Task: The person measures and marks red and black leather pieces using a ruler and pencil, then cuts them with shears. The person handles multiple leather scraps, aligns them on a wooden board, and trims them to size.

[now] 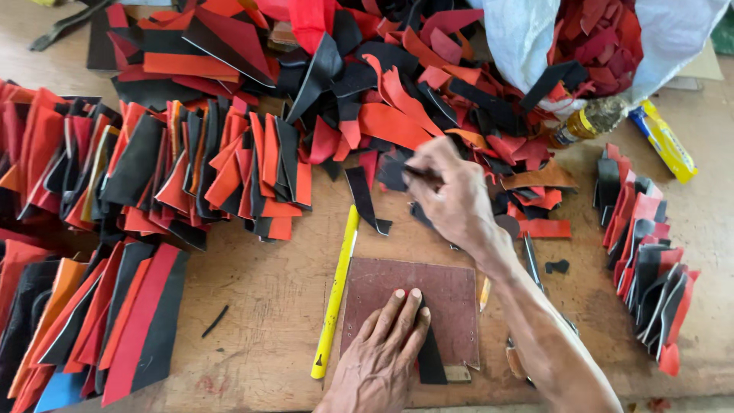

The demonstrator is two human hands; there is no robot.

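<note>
Item: left hand flat, fingers spread, pinning a black leather strip to the maroon cutting board at the worktop's near edge; right hand pinching a black offcut from the scrap heap; advisable to keep firm pressure on the strip.

The table is seen to be bare wood, matt and scuffed. On it, a dull reddish-brown cutting board with a rough, worn face is laid. Left of the board, a smooth, glossy yellow plastic ruler is seen. Beyond the board, matt leather-like red, orange and black offcuts are heaped beside a thin white plastic sack.
</note>
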